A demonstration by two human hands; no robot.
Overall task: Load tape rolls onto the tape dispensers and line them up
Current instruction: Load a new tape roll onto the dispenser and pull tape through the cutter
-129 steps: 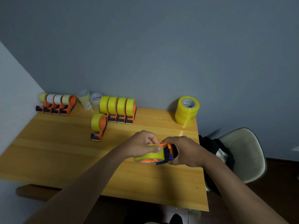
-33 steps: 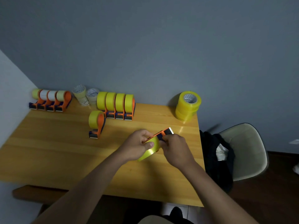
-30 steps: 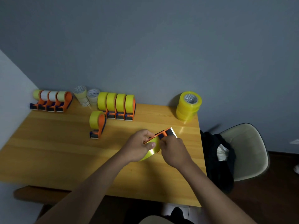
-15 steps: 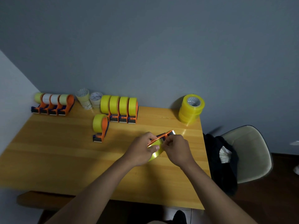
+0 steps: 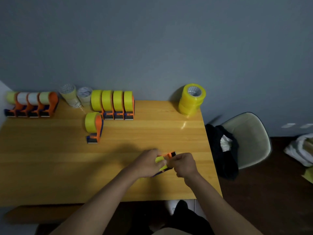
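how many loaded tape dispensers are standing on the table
9: four in the left row by the wall, four in the yellow row at the back, one alone in front. Another is in the hands, off the table.

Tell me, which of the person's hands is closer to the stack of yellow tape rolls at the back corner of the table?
Right. The right hand lies nearly straight in front of the stack of yellow tape rolls; the left hand sits farther to its left. Neither touches it.

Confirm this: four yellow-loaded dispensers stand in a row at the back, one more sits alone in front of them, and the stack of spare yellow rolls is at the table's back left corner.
Not quite. The head view shows the stack of spare yellow rolls at the table's back right corner. The rest holds: four in the yellow row, with the lone dispenser in front.
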